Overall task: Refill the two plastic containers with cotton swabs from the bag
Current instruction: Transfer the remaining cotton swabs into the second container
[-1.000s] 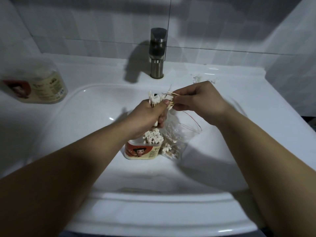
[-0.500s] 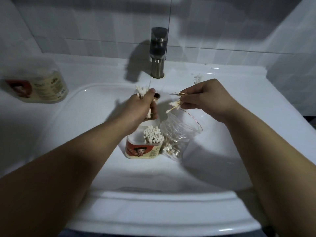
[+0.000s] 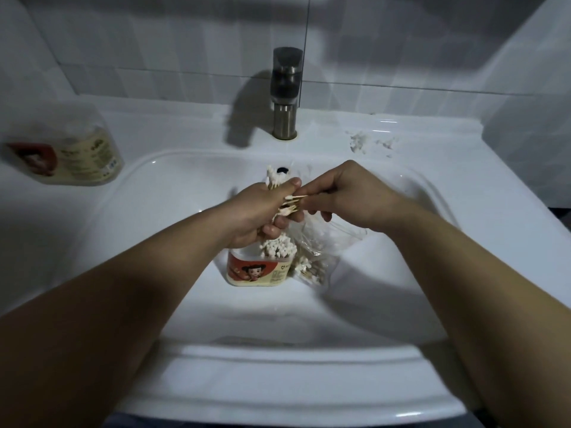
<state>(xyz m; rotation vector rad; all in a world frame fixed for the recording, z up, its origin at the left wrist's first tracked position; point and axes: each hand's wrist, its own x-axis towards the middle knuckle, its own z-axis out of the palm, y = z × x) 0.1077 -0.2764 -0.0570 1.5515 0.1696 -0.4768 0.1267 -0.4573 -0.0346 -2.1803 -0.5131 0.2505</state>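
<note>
My left hand [image 3: 262,213] grips an upright bundle of cotton swabs [image 3: 272,178] over the basin. My right hand [image 3: 349,197] pinches a few swabs [image 3: 293,201] and holds them against the left hand's fingers. Directly below stands an open plastic container [image 3: 256,270] with a red cartoon label, packed with swabs standing upright. The clear plastic bag [image 3: 321,254] leans against its right side, with loose swabs in its bottom. A second container [image 3: 71,156], same label, lies on the counter at far left.
The white sink basin [image 3: 173,217] holds the container and bag. A metal faucet [image 3: 285,94] stands at the back centre. Bits of white cotton fluff [image 3: 360,142] lie on the counter at back right. Tiled walls close in behind and to the right.
The two hands, apart half a second ago, have come together; my right hand brought its few swabs left to the bundle in my left hand.
</note>
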